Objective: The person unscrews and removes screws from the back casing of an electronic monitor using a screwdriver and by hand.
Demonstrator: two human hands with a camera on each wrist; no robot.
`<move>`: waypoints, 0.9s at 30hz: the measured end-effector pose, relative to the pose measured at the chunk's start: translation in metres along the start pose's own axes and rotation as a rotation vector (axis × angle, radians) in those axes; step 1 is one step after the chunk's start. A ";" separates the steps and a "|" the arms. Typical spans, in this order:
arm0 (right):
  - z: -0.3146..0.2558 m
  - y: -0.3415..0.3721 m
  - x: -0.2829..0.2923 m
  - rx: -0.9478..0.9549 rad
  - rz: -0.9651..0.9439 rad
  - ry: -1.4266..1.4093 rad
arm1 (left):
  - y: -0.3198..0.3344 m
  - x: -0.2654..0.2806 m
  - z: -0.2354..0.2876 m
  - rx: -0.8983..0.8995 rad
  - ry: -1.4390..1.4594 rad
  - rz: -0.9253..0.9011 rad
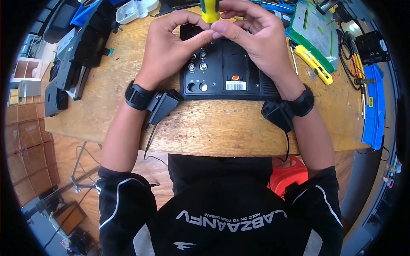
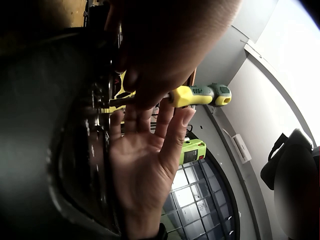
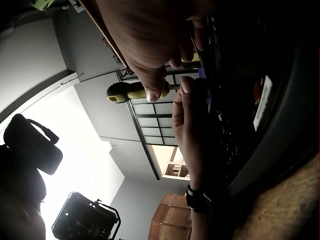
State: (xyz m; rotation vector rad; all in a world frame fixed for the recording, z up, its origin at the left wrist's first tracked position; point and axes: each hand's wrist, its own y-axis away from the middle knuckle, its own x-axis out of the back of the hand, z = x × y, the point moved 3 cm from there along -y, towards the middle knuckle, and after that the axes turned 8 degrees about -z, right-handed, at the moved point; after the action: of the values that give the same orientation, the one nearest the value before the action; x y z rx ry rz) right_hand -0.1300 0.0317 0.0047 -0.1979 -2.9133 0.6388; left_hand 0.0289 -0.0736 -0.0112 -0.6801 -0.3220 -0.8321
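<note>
Worn wood fills the upper middle of the head view: a workbench (image 1: 230, 126) with a black device (image 1: 228, 55) lying at twelve o'clock, its panel of round metal sockets (image 1: 203, 66) facing up. Above it, also at twelve, a yellow-and-green screwdriver (image 1: 210, 16) stands between the left hand (image 1: 170, 46) and the right hand (image 1: 261, 40), their thumbs meeting near the handle's base. A yellow utility knife (image 1: 314, 64) lies at two o'clock, a blue tray (image 1: 376, 106) at three. I judge the device stiff and fairly heavy, best taken by its outer edges, since the sockets stand proud and could be knocked. From the left wrist, the handle points out toward two o'clock and the bare shaft (image 2: 118, 102) runs the other way, toward nine; the right hand's thumb and index finger pinch the handle, the other fingers stretched loosely. The screwdriver looks light and rigid; the ribbed handle should grip well, the smooth shaft likely slips more easily and is better only steadied. From the right wrist, the handle sits between ten and eleven o'clock, and the left hand at three pinches the shaft just below it; the tip is too dark to make out.
</note>
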 end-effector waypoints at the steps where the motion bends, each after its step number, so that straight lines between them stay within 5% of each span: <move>1: -0.003 0.000 0.000 -0.030 0.006 0.016 | 0.000 0.000 0.000 -0.012 -0.026 -0.010; 4: 0.011 -0.004 0.005 0.029 -0.101 0.081 | 0.002 -0.001 0.007 -0.015 -0.040 -0.016; 6: 0.025 -0.002 0.003 0.156 0.010 0.089 | 0.000 -0.003 0.009 -0.018 -0.009 -0.005; 10: 0.020 -0.003 0.003 0.105 0.021 0.059 | -0.003 -0.004 0.007 -0.132 0.034 -0.049; 20: 0.012 -0.001 0.006 0.194 -0.062 0.250 | 0.002 -0.001 0.000 0.066 0.097 0.001; 27: 0.018 -0.001 0.002 0.089 0.026 0.018 | -0.001 -0.006 0.011 -0.037 0.086 -0.040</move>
State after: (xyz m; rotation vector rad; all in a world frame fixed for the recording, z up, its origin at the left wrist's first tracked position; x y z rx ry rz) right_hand -0.1355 0.0239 -0.0107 -0.2294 -2.8618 0.7652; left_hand 0.0246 -0.0635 -0.0056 -0.6721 -0.2433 -0.9049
